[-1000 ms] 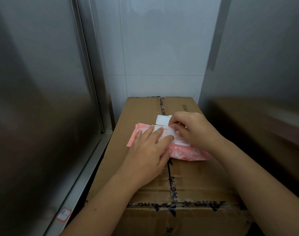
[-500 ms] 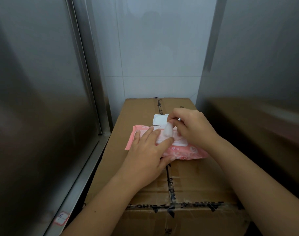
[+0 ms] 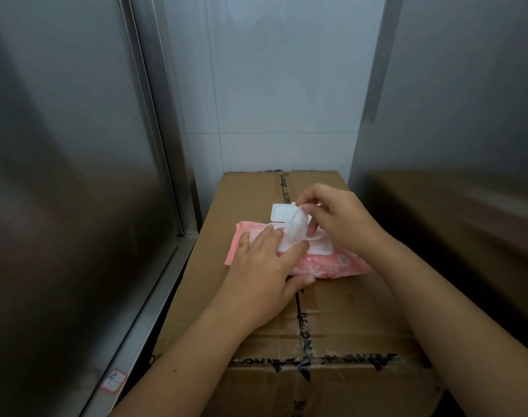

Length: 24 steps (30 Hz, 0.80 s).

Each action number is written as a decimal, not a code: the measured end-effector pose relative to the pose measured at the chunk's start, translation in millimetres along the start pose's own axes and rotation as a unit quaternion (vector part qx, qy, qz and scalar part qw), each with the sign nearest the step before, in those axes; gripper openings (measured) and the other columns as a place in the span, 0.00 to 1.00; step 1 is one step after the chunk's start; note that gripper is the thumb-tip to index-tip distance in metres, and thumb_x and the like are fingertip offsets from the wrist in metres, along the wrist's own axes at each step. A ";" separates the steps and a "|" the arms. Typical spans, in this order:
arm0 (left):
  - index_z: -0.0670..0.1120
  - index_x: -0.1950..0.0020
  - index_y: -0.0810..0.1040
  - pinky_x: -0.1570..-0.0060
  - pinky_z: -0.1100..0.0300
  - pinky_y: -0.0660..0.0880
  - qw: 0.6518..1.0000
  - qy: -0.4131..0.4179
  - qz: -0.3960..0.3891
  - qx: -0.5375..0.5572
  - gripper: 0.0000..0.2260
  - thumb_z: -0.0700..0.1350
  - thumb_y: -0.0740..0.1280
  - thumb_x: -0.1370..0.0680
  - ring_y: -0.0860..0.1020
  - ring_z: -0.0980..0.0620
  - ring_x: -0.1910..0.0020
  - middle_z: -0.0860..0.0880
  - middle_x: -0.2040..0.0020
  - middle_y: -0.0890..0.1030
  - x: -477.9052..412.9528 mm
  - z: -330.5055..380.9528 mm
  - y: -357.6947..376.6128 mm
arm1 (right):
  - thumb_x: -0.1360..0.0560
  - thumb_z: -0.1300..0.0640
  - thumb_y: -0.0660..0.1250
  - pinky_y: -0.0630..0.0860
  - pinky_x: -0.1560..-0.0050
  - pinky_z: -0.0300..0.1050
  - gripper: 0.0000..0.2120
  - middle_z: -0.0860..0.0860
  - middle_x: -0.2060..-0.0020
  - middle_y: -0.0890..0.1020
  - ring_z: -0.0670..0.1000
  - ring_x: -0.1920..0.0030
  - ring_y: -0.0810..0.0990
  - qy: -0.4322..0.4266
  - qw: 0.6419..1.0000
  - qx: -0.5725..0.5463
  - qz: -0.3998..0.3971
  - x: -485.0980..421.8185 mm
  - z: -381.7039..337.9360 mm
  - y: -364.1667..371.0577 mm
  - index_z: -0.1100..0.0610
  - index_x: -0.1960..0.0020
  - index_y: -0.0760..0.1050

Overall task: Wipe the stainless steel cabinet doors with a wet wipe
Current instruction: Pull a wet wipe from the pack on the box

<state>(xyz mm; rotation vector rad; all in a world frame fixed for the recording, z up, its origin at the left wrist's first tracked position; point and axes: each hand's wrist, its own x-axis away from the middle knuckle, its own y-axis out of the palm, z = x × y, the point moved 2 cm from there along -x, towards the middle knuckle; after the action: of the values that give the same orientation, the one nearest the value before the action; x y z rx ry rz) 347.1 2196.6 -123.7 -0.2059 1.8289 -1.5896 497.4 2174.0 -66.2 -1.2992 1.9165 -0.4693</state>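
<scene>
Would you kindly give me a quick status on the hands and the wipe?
Left hand pressing pack down. Right hand pinching wipe, partly out. Doors not yet wiped; nothing in the way.

cardboard box (image 3: 347, 314): taped, against wall | tiled wall (image 3: 280, 85): white | sticker (image 3: 113, 381): red-edged, lower left

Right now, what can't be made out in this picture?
1. Head view: the print on the wipe pack is too small and blurred to read.
2. Head view: the pack's opening is hidden by the wet wipe and the left hand.
3. Head view: the mark on the sticker is too small to read.
4. Head view: the cardboard box front is cut off by the bottom edge.
</scene>
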 end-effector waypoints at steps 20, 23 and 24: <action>0.61 0.25 0.58 0.28 0.46 0.45 0.994 -0.007 -0.102 0.034 0.40 0.71 0.35 0.34 0.51 0.46 0.25 0.44 0.28 0.61 -5.7 3.9 -12.5 | 0.25 0.67 0.63 0.77 0.55 0.40 0.11 0.45 0.61 0.78 0.46 0.59 0.79 -0.015 0.996 0.079 -0.031 -1.3 1.7 -9.0 0.52 0.51 0.71; 0.62 0.25 0.58 0.28 0.47 0.44 0.992 -0.019 -0.120 0.030 0.36 0.73 0.42 0.31 0.51 0.46 0.26 0.44 0.28 0.61 -8.0 6.8 -14.3 | 0.24 0.66 0.62 0.75 0.56 0.41 0.11 0.44 0.61 0.77 0.43 0.61 0.79 -0.035 0.995 0.091 -0.022 -0.8 -0.5 -10.0 0.51 0.49 0.69; 0.62 0.25 0.58 0.28 0.47 0.43 0.991 -0.021 -0.128 0.028 0.34 0.73 0.45 0.29 0.50 0.46 0.26 0.44 0.28 0.60 -8.4 7.3 -13.1 | 0.24 0.66 0.62 0.75 0.56 0.40 0.12 0.44 0.61 0.77 0.42 0.62 0.80 -0.041 0.995 0.090 -0.015 -0.5 -0.6 -11.0 0.50 0.49 0.67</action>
<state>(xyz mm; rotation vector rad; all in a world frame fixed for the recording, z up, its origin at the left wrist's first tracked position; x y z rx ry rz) 353.5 2192.1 -108.4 -0.4601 1.7798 -1.7929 503.9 2169.8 -58.3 -1.2124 1.7471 -0.5809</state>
